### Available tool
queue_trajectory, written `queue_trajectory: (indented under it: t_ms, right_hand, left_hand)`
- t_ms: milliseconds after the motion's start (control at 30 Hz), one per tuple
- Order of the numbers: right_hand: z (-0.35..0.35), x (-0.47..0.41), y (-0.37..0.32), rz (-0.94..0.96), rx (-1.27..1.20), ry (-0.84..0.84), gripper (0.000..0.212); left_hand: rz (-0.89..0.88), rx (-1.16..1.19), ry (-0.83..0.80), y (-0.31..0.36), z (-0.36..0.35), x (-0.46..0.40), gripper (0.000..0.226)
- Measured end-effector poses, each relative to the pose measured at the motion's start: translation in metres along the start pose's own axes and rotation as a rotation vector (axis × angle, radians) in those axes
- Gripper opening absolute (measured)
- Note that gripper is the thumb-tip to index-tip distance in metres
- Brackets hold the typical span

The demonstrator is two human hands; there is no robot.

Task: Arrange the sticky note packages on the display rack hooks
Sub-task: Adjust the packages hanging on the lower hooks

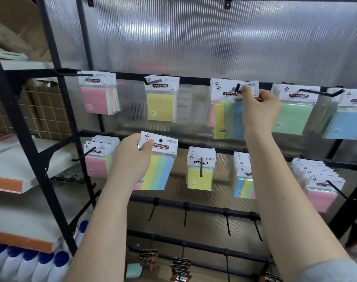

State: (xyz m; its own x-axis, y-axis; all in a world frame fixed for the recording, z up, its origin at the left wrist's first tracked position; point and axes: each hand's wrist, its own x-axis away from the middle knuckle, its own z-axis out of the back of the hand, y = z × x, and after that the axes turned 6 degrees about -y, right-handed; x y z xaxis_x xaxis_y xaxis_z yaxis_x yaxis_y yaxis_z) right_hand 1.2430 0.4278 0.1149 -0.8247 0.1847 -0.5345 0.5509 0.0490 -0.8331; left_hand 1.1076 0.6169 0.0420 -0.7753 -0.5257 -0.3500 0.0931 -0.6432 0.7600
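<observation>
White card header of a striped sticky note package (232, 94) is pinched by the right hand (258, 110) at a hook (238, 87) on the upper bar of the display rack (193, 80). The left hand (132, 157) grips a second striped package (159, 159) by its header, in front of the middle row. Each hand covers part of its package. Both forearms reach upward, and a grey sleeve (332, 269) is cut off at the frame edge.

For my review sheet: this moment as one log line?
right hand: hanging striped pack on top-row hook | left hand: holding second striped pack
</observation>
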Motion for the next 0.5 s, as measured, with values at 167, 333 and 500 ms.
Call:
queue_trajectory:
  t_ms: [167,333,500]
  right_hand:
    - [-0.009,-0.021,0.016,-0.016,0.129,-0.010,0.044]
    - [-0.013,-0.041,0.027,-0.014,0.287,-0.017,0.042]
    - [-0.015,-0.050,0.029,0.014,0.352,-0.031,0.042]
  left_hand:
    - [0.022,0.047,0.011,0.001,0.001,0.000,0.025]
    - [0.028,0.061,0.025,0.005,0.002,0.001,0.024]
    - [0.018,0.075,0.038,0.008,0.000,0.003,0.025]
